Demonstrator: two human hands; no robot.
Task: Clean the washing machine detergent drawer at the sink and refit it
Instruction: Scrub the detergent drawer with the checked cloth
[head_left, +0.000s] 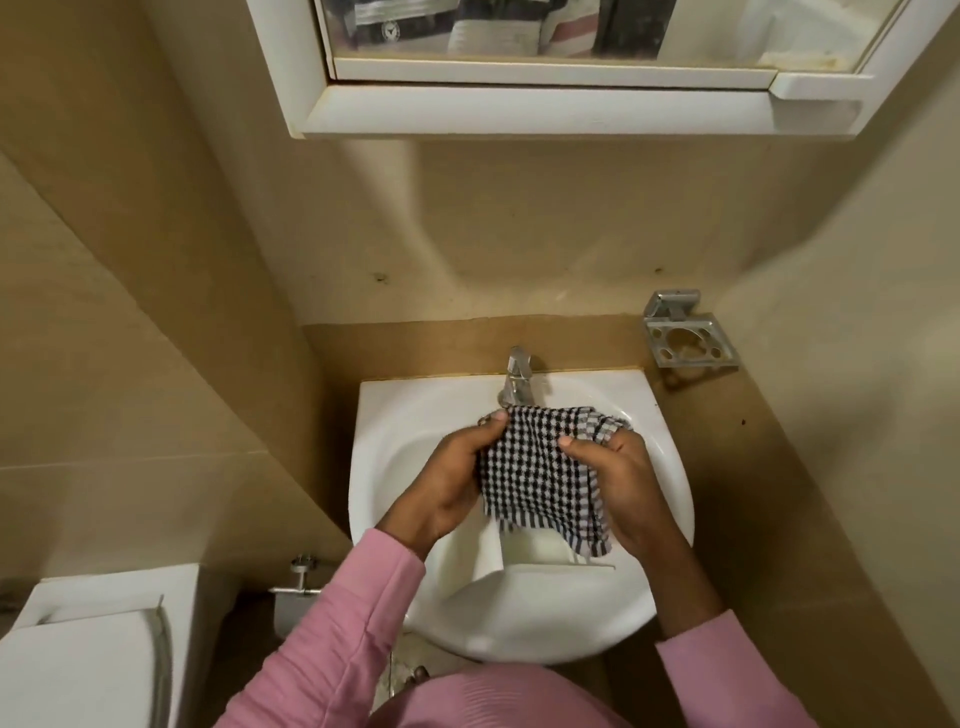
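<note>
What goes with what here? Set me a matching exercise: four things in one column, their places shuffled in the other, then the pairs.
Things
1. checked cloth
2. detergent drawer
3. tap
4. metal holder

Places
a. mounted right of the tap, clear of the sink
b. gripped by the left hand and the right hand
c. lying in the sink, below the cloth
d. standing at the sink's back rim

Pairs: 1-b, 2-c, 3-d, 4-a
</note>
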